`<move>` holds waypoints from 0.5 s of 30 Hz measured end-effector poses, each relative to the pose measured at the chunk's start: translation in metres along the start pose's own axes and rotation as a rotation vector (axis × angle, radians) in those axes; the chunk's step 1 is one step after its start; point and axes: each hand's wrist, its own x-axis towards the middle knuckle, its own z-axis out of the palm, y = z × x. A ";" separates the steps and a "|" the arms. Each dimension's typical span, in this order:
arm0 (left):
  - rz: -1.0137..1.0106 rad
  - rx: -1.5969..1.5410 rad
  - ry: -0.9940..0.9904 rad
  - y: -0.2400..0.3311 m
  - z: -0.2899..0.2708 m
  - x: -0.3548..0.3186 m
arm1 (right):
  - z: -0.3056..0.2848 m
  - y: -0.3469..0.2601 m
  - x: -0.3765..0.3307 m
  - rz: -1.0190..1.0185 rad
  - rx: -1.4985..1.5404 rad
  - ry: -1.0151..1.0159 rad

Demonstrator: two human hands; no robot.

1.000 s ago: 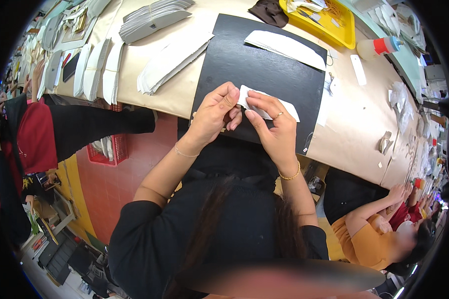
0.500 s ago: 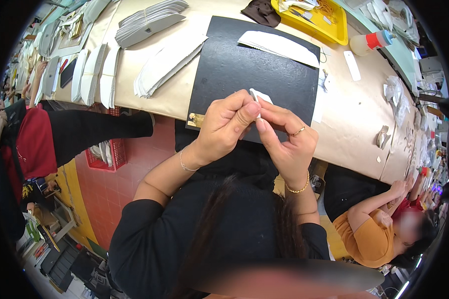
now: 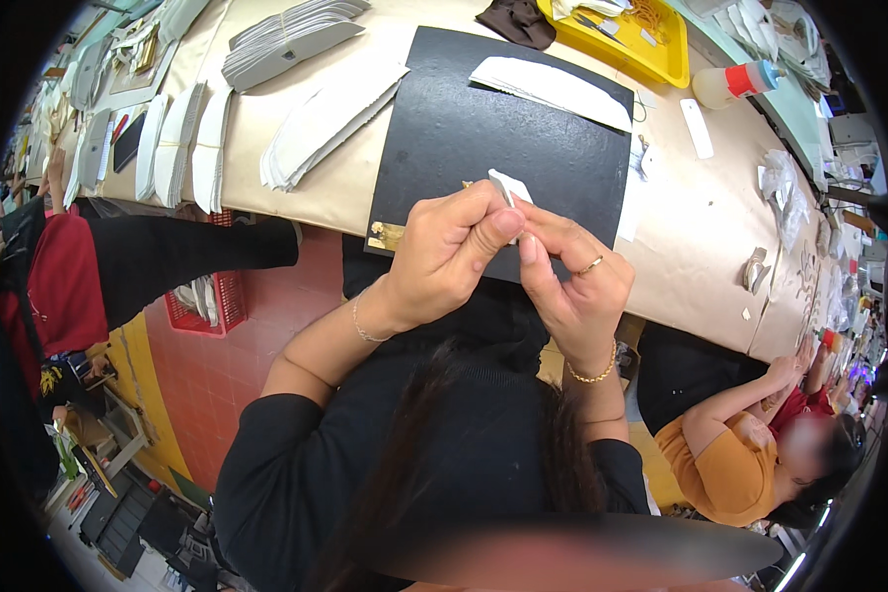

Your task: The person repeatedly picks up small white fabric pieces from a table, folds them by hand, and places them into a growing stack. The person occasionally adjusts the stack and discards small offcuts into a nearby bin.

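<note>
Both hands meet over the near part of a black board (image 3: 444, 128) and pinch a small white piece that looks like folded paper or cloth (image 3: 509, 185). My left hand (image 3: 449, 247) is closed, its thumb pressed against the folded fingers at the piece. Thumb and fingertips of my right hand (image 3: 584, 281) grip its right side. Most of the piece is hidden by the fingers; only its top shows above them. Farther up the board lies a stack of long, curved white pieces (image 3: 553, 92). At the board's near left corner sits a gold-coloured patch (image 3: 385, 237).
Left of the board lie more white stacks (image 3: 331, 123) and a banded grey-white bundle (image 3: 291, 49). A yellow tray (image 3: 671, 59), a bottle with a red band (image 3: 730, 86) and a dark cloth (image 3: 516, 23) are behind. Other people work at both sides.
Slightly more of the white piece shows above my fingers. My right hand has shifted a little to the right; both hands keep their pinch.
</note>
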 end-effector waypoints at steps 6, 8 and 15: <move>-0.003 -0.001 0.004 -0.004 0.002 0.001 | 0.004 0.003 0.002 -0.043 0.019 0.052; -0.001 -0.033 0.003 -0.005 0.002 0.001 | 0.006 0.002 0.002 -0.025 0.005 0.077; -0.015 -0.088 -0.035 -0.008 0.000 0.002 | -0.006 -0.006 -0.002 0.251 0.136 -0.009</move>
